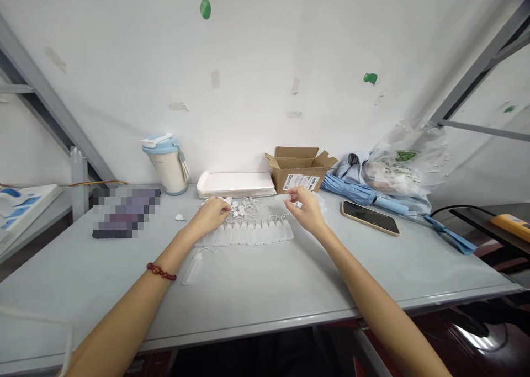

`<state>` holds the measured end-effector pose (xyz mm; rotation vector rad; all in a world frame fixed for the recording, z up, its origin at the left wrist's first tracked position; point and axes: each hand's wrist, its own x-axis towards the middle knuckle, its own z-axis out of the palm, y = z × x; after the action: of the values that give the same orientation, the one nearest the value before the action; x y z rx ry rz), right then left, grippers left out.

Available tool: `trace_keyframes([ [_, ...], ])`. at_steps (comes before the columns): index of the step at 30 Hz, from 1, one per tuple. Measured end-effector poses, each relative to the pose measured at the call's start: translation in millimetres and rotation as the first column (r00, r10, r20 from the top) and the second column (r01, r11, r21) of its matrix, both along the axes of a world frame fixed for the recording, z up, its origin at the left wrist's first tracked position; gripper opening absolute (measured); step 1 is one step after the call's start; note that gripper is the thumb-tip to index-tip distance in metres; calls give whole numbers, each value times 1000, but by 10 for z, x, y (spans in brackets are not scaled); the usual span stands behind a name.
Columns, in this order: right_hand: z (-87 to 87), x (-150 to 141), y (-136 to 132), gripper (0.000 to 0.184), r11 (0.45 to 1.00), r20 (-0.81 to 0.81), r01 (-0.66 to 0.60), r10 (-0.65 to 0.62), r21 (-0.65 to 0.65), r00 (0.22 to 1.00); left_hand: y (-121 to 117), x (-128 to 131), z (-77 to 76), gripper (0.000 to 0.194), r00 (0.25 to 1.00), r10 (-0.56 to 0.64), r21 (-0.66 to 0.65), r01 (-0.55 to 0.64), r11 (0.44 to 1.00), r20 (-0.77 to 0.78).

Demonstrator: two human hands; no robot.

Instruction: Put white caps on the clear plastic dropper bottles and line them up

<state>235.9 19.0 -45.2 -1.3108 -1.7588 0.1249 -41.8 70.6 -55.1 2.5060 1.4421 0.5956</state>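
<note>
My right hand [307, 208] is raised above the table and pinches a small translucent plastic bottle [283, 197], held roughly level. At the left edge of a pile of small white caps [240, 207], my left hand [210, 218] has its fingers curled together; what they hold, if anything, is hidden. Below the pile, several translucent bottles [252, 234] lie side by side in a row, thin curved tubes at their upper ends. My left hand partly covers the row's left end. Nearer to me lies a single bottle [192, 269] with a thin tube. More translucent pieces lie partly behind my right hand.
Behind the pile are a white stack [236, 184] and an open cardboard box [298, 170]. A cup [166, 164] stands at left near a blurred dark item [126, 213]. At right lie a phone [370, 218], a folded blue umbrella [364, 194] and a plastic bag [403, 164].
</note>
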Motion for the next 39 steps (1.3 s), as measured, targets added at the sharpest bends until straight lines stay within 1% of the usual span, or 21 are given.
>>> trace_keyframes([
  [3,-2,-49,-20,10,999,-52,-17,16,-33,999,-3,13,4,26,1000,-10,6,9,1000,20],
  [6,2,-94,-40,11,997,-90,-40,34,-66,995,-26,21,48,25,998,-17,21,15,1000,64],
  [8,7,-118,-54,12,994,-135,-59,46,-90,990,-50,26,95,23,990,-1,8,0,1000,139],
  [10,8,-142,-68,13,989,-214,-91,64,-119,975,-84,39,152,20,956,41,-59,-25,998,290],
  [11,7,-155,-75,14,984,-263,-113,73,-138,962,-106,51,182,18,920,73,-116,-30,993,385],
  [13,-1,-190,-90,16,967,-374,-171,91,-188,923,-159,86,235,18,809,160,-262,-7,965,566],
  [14,-6,-212,-98,17,953,-432,-209,98,-218,897,-188,111,256,19,742,207,-335,26,942,637],
  [16,-17,-264,-114,19,914,-552,-305,114,-266,826,-249,169,280,20,615,286,-452,130,883,735],
  [18,-25,-323,-131,21,873,-662,-401,128,-278,738,-303,232,283,18,526,324,-510,256,821,786],
  [20,-26,-382,-150,23,837,-736,-474,136,-272,663,-343,285,275,14,466,352,-535,350,769,812],
  [22,-20,-431,-173,25,812,-779,-518,132,-271,613,-369,322,271,9,417,396,-556,398,730,818],
  [24,-6,-467,-200,26,796,-805,-541,122,-270,580,-385,340,278,6,381,447,-582,419,697,810],
  [28,32,-504,-252,26,772,-837,-576,106,-271,536,-411,349,309,6,336,506,-608,435,665,794],
  [32,42,-528,-274,26,758,-857,-591,86,-275,508,-441,365,328,6,334,515,-614,443,653,789],
  [36,18,-550,-273,29,760,-868,-587,64,-278,493,-460,384,320,5,356,504,-616,410,672,787],
  [39,3,-561,-272,30,763,-886,-588,45,-268,462,-464,384,307,3,393,459,-597,400,695,797],
])
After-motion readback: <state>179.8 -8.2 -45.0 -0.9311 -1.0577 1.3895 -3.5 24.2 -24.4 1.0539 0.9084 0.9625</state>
